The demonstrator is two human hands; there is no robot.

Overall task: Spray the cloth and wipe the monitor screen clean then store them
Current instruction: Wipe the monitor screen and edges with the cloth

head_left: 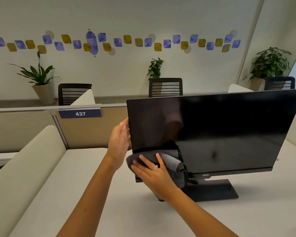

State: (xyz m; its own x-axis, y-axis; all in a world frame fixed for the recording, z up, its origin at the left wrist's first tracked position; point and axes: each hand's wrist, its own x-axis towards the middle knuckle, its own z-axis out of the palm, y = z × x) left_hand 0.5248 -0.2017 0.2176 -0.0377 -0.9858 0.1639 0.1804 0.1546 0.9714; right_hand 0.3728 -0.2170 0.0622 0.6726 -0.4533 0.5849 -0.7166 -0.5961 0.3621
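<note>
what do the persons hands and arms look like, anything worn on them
Both forearms are bare with no sleeves in view. The right hand wears a thin light-coloured ring on one of its fingers. The left hand shows no ring, watch or glove. Neither wrist carries a band.

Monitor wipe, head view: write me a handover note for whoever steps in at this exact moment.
Left hand: fingers straight, steadying the monitor at its left edge.
Right hand: flat on the grey cloth, pressing it on the screen's lower left corner.
Spray bottle: not in view.
Done: wiping is under way.
Left: wipe the remaining screen, then store cloth and spray.
</note>
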